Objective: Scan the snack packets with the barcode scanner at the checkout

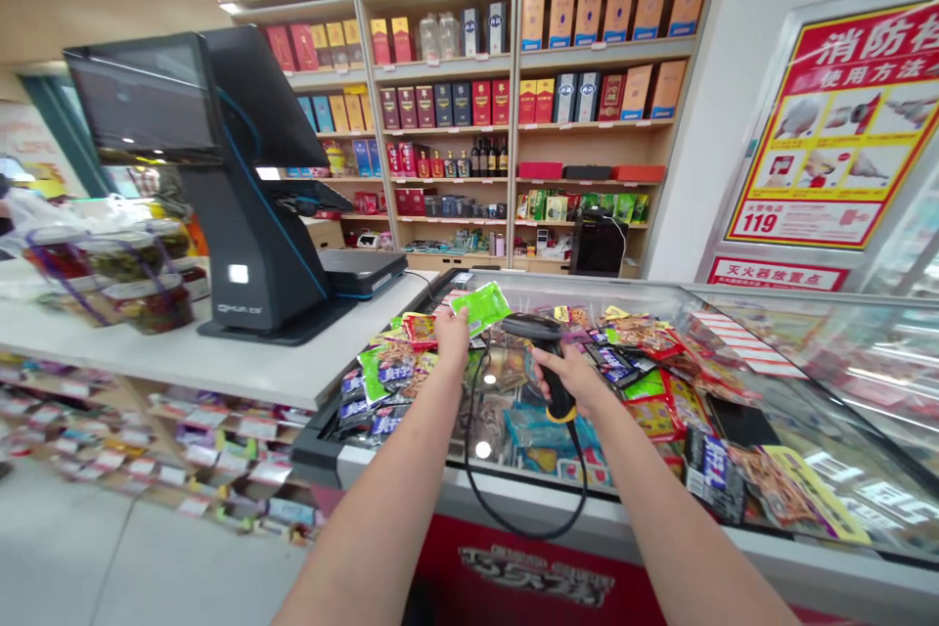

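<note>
Green foil snack packet point(480, 308): position is above the left end of the glass-topped display chest point(623, 528), held up at an angle in the left hand point(453, 337). The left hand is in a narrow pinch grip, with its fingers closed on the lower corner of the packet. The right hand point(572, 377) is wrapped fully around the grip of a black-and-yellow handheld barcode scanner point(554, 372). The scanner nose is tilted toward the packet and sits just beside it. The black scanner cable point(514, 536) hangs in a long loop between the hands and over the front of the chest. Loose snack packets point(381, 381) are heaped beneath and to the left of the hands, with further packets point(646, 337) to the right. A white checkout counter point(220, 362) adjoins the chest on the left and carries a black point-of-sale terminal point(256, 254), a flat black scale point(363, 272) and bagged jars of pickled food point(139, 284). Wooden wall shelves point(455, 78) stocked with boxed liquor stand behind the chest. A red-and-yellow fire-safety poster point(836, 127) is mounted on the wall at right.
</note>
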Action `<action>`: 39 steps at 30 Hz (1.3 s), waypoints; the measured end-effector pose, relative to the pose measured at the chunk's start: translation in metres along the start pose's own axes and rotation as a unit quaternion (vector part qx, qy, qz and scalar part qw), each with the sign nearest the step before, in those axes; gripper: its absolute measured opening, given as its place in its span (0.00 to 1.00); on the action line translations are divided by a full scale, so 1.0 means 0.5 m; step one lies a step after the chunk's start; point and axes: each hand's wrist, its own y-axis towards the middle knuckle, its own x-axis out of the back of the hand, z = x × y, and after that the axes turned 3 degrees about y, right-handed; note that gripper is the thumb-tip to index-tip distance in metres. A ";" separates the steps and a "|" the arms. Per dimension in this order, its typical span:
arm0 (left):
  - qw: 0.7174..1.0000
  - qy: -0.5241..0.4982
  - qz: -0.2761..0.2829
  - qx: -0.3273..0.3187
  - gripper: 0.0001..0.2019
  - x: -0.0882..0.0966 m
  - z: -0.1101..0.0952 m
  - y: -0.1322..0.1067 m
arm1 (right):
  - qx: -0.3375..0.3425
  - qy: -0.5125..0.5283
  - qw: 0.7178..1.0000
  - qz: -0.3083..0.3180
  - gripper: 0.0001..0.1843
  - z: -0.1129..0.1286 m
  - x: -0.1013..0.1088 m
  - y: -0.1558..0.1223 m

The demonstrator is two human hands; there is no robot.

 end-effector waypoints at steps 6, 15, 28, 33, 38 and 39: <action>0.968 0.242 -0.061 0.004 0.06 0.126 -0.050 0.035 | -0.024 0.024 0.998 0.046 0.26 -0.032 -0.083 0.026; 0.858 0.510 -0.049 0.020 0.11 0.202 -0.063 0.048 | -0.024 0.042 0.998 0.043 0.26 -0.072 -0.122 0.051; 0.834 0.526 -0.009 -0.165 0.22 0.117 -0.103 -0.026 | 0.016 0.084 0.995 -0.044 0.26 -0.045 -0.086 0.005; 0.822 0.507 0.182 -0.184 0.13 0.001 -0.098 -0.135 | 0.062 0.057 0.991 -0.103 0.24 -0.019 0.002 -0.074; 0.741 0.524 0.398 -0.133 0.12 -0.143 -0.084 -0.277 | 0.092 0.031 0.970 -0.223 0.25 -0.010 0.127 -0.158; 0.726 0.530 0.418 -0.133 0.13 -0.168 -0.080 -0.301 | 0.095 0.027 0.965 -0.242 0.24 -0.008 0.147 -0.171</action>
